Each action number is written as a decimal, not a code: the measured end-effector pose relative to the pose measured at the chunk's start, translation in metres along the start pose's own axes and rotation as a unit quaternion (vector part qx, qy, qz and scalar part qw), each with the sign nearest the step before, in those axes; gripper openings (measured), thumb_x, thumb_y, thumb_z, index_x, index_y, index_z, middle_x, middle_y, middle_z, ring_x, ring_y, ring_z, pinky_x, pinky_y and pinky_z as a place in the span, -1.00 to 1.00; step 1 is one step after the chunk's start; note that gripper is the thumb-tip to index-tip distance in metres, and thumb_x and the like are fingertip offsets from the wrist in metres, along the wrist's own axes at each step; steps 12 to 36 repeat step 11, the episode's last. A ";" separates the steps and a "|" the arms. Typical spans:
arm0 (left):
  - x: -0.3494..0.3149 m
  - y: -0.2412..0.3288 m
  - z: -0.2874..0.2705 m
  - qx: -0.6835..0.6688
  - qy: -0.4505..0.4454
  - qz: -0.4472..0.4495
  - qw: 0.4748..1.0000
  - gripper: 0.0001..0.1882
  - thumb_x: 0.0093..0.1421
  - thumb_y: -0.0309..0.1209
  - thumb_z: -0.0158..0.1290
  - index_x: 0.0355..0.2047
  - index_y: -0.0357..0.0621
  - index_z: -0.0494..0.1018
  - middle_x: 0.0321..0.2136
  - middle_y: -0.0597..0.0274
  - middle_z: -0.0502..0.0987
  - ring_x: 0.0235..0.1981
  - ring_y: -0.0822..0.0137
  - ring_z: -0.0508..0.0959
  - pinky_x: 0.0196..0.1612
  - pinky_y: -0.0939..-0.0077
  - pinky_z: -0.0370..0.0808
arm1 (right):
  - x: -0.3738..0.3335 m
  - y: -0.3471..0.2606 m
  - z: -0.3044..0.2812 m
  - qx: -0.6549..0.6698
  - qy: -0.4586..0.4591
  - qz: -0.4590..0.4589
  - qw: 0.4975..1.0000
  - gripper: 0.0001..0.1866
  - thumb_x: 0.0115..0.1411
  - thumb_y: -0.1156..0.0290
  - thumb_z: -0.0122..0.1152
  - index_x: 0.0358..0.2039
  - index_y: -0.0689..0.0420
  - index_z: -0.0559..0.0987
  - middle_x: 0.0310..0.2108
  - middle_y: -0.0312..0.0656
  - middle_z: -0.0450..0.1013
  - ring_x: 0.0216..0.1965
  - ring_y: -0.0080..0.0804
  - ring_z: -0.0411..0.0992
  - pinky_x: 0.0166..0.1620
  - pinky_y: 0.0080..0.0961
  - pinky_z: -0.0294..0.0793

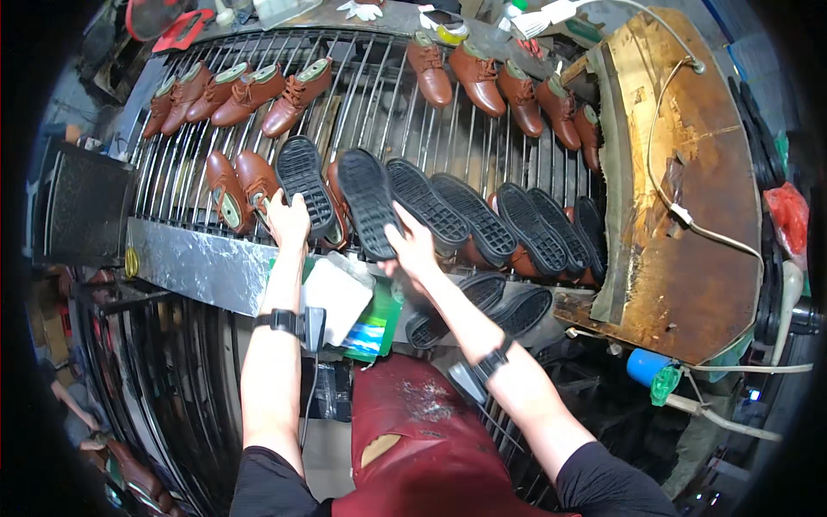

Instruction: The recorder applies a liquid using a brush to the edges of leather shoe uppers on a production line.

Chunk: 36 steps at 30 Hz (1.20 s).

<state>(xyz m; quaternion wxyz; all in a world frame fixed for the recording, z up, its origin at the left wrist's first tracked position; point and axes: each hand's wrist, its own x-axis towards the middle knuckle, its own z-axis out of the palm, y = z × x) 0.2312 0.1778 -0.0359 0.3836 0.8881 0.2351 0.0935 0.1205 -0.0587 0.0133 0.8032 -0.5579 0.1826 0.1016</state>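
My left hand [289, 221] is closed at the near edge of a black rubber shoe sole [303, 177], whose grid-like inner side faces up. It is right beside a brown leather lace-up shoe [255, 177]. A second black sole [365, 194] is gripped along its right edge by my right hand [413, 247], thumb on top and the other fingers partly hidden beneath. Behind and between these soles, another brown shoe [336, 191] shows only in part. To the right, several soles [469, 217] lie in a row, with brown shoe leather showing beneath some.
Metal rollers [379, 86] form the work surface, with brown shoes [297, 96] at its far left and more shoes [475, 77] at the far right. A worn wooden housing [680, 181] with a white cable bounds the right. Loose soles [521, 312] lie at the front ledge.
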 end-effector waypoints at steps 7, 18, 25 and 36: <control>0.021 -0.025 0.021 -0.238 -0.178 -0.246 0.923 -0.44 0.20 -0.32 0.29 0.16 -0.35 0.52 -0.05 0.04 0.68 -0.04 0.18 0.68 0.11 0.35 0.54 | 0.040 0.022 0.012 -0.022 0.085 0.133 0.987 -0.30 0.43 0.24 0.25 0.49 0.08 0.24 -0.28 -0.03 0.65 -0.66 -0.42 0.54 -0.69 -0.54 0.48; 0.003 0.046 0.013 -0.264 -0.267 -0.296 0.878 -0.39 0.21 -0.33 0.30 0.24 -0.30 0.47 -0.02 0.08 0.68 -0.05 0.18 0.69 0.15 0.14 0.56 | -0.044 0.006 -0.018 -0.061 0.056 0.143 0.986 -0.23 0.34 0.08 0.36 0.45 0.05 0.29 -0.17 -0.11 0.64 -0.55 -0.42 0.60 -0.64 -0.53 0.54; 0.003 0.046 0.013 -0.264 -0.267 -0.296 0.878 -0.39 0.21 -0.33 0.30 0.24 -0.30 0.47 -0.02 0.08 0.68 -0.05 0.18 0.69 0.15 0.14 0.56 | -0.044 0.006 -0.018 -0.061 0.056 0.143 0.986 -0.23 0.34 0.08 0.36 0.45 0.05 0.29 -0.17 -0.11 0.64 -0.55 -0.42 0.60 -0.64 -0.53 0.54; 0.003 0.046 0.013 -0.264 -0.267 -0.296 0.878 -0.39 0.21 -0.33 0.30 0.24 -0.30 0.47 -0.02 0.08 0.68 -0.05 0.18 0.69 0.15 0.14 0.56 | -0.044 0.006 -0.018 -0.061 0.056 0.143 0.986 -0.23 0.34 0.08 0.36 0.45 0.05 0.29 -0.17 -0.11 0.64 -0.55 -0.42 0.60 -0.64 -0.53 0.54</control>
